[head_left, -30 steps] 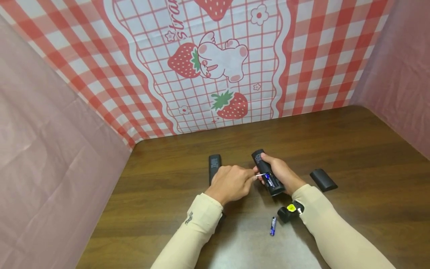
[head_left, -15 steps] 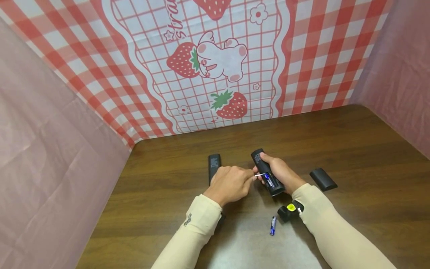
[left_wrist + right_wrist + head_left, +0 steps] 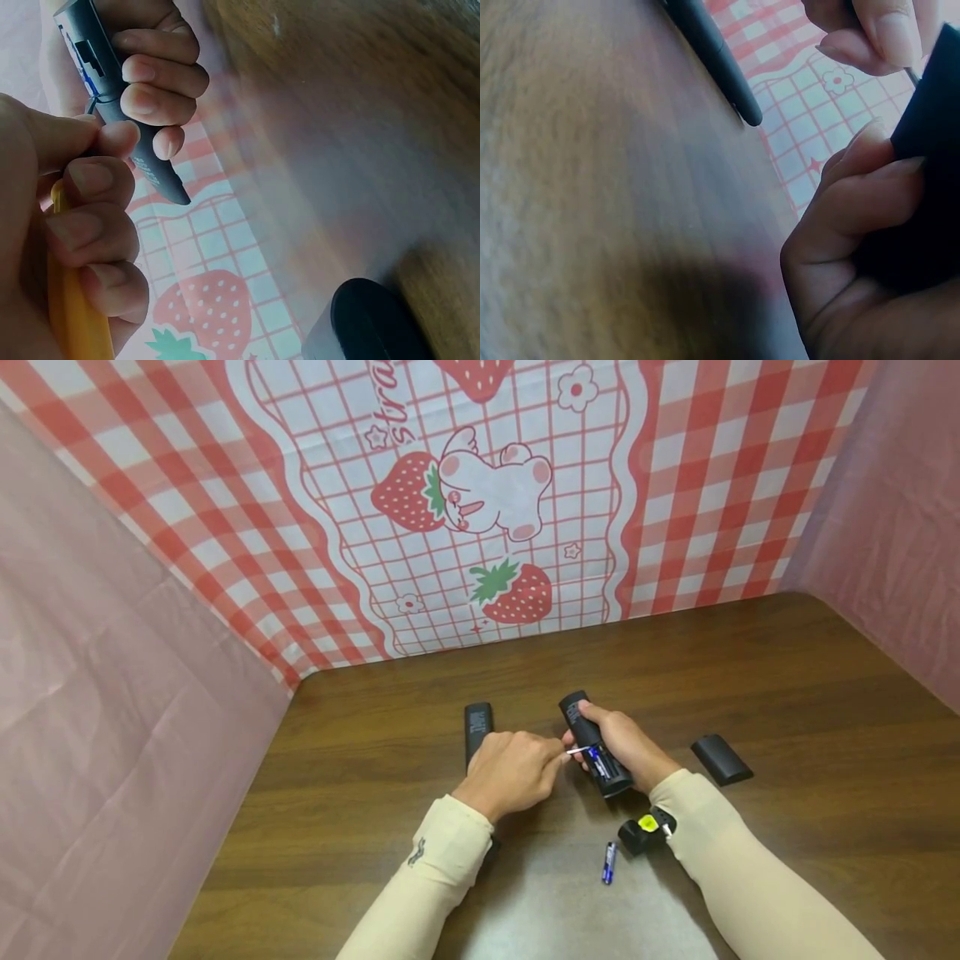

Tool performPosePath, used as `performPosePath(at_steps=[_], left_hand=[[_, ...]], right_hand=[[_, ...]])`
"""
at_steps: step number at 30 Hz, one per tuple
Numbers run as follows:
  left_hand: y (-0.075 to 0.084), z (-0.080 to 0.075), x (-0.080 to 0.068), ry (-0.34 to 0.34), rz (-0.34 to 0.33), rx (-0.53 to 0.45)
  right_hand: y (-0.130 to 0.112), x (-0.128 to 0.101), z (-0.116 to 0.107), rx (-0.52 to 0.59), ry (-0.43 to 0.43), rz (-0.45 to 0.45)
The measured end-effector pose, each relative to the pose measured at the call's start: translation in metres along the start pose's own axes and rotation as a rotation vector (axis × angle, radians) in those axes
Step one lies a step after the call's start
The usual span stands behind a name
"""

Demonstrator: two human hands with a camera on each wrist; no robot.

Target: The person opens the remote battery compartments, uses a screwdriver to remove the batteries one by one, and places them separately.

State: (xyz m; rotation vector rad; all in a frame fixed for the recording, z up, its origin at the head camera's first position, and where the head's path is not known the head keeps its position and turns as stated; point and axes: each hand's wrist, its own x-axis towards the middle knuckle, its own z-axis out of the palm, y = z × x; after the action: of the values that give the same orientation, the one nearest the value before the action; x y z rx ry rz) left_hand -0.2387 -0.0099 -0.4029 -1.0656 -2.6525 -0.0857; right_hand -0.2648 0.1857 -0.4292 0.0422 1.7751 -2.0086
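My right hand [image 3: 628,745] grips a black remote control [image 3: 577,717], back side up, its battery compartment uncovered. Inside that compartment a blue battery [image 3: 599,762] is visible. From the left, my left hand [image 3: 517,770] holds a screwdriver with a yellow handle [image 3: 73,300]; its thin metal shaft [image 3: 576,751] reaches the compartment's edge by the battery. Whether the tip touches the battery, I cannot tell. In the left wrist view, my right fingers [image 3: 161,105] wrap around the remote. A loose blue battery [image 3: 609,863] lies on the table, below the remote.
A second black remote [image 3: 477,727] lies left, partly hidden by my left hand. A black battery cover [image 3: 722,759] rests on the wooden table [image 3: 360,743] at the right. A black wrist camera [image 3: 637,837] sits beneath my right wrist. A checkered cloth [image 3: 690,485] hangs behind.
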Motion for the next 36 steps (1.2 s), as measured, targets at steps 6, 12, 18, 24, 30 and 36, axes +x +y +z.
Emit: performPosePath(at_steps=[6,12,18,24,30,36], left_hand=[[-0.0005,-0.0013,0.0009,-0.018,0.007,-0.022],[-0.0012,-0.0016,-0.0006,-0.046,0.006,-0.037],[0.0000,-0.0007,-0.0002,-0.019,0.026,-0.001],[0.0027,-0.0038,0.0031,0.009,0.037,0.008],[0.0049,-0.0085,0.0064,0.017,0.034,0.019],[0.0043,-0.0085,0.0060,0.035,0.033,0.017]], right_hand=[[0.0007,0.0003,-0.0012,-0.002,-0.006,-0.010],[0.0026,0.0013,-0.0005,-0.018,0.006,0.001],[0.0022,0.0009,0.0003,-0.025,0.008,-0.013],[0.0041,0.0037,0.0017,-0.030,0.026,0.015],[0.0050,0.0033,-0.0003,-0.046,0.044,0.019],[0.0038,0.0027,-0.0011,-0.035,0.024,0.003]])
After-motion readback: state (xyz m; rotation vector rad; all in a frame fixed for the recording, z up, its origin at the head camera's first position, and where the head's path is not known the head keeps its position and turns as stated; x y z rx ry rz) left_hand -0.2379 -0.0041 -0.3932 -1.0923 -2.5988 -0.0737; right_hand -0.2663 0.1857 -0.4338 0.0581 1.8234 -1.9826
